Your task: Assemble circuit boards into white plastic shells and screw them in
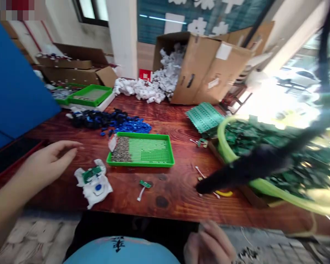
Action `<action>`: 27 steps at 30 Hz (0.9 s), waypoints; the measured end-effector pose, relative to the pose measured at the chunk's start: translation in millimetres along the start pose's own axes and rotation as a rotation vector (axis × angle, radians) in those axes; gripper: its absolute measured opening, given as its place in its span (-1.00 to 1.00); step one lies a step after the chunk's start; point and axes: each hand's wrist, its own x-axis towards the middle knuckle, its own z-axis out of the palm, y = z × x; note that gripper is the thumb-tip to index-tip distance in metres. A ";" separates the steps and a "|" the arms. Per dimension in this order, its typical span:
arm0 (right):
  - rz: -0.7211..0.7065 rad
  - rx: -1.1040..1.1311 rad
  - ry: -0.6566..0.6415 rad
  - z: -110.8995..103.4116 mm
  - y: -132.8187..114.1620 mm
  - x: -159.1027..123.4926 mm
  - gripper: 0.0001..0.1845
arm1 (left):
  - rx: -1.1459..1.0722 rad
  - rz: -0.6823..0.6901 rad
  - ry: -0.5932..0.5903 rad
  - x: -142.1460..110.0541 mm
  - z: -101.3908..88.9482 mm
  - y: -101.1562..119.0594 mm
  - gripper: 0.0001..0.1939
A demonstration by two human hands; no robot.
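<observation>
My left hand (51, 159) hovers over the left of the wooden table, fingers stretched forward, thumb a little apart, nothing between them. Just right of it lies a white plastic housing (97, 192) with a blue round button and a small green circuit board (91, 174) on it. Another small green board (145, 184) with a white cable lies farther right. Low at the table's front edge, my right hand (210, 244) is blurred, its fingers curled together; whatever they hold cannot be made out. A green tray (151, 164) holding many small screws (121, 150) sits mid-table.
A dark, blurred rod-like object (236, 172) slants across the right, before a yellow-green basin (222, 135) of green boards. Blue and black parts (112, 120) lie behind the tray. A cardboard box (203, 69) spills white pieces at the back; a blue panel (19, 73) stands left.
</observation>
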 end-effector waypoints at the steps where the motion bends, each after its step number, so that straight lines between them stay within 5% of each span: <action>1: -0.051 0.086 -0.168 10.1 -9.7 3.5 -0.72 | 0.006 -0.017 -0.005 3.4 -1.0 -4.5 -0.60; 3: -0.110 0.196 -0.494 30.2 -21.5 11.8 -0.70 | 0.018 -0.026 -0.025 15.8 -2.2 -15.0 -0.66; 6: -0.069 0.196 -0.719 59.3 -25.5 19.4 -0.67 | 0.055 -0.021 -0.052 46.5 -1.2 -37.0 -0.72; 11: 0.022 0.124 -0.740 82.8 -20.4 12.6 -0.74 | 0.125 0.071 -0.103 102.8 14.5 -68.0 -0.73; 15: 0.099 0.074 -0.736 81.3 -15.9 7.8 -0.79 | 0.181 0.173 -0.084 134.0 33.9 -65.2 -0.68; 27: 0.336 0.006 -0.849 91.8 -23.4 21.3 -0.86 | 0.305 0.182 -0.169 172.2 65.0 -58.2 -0.67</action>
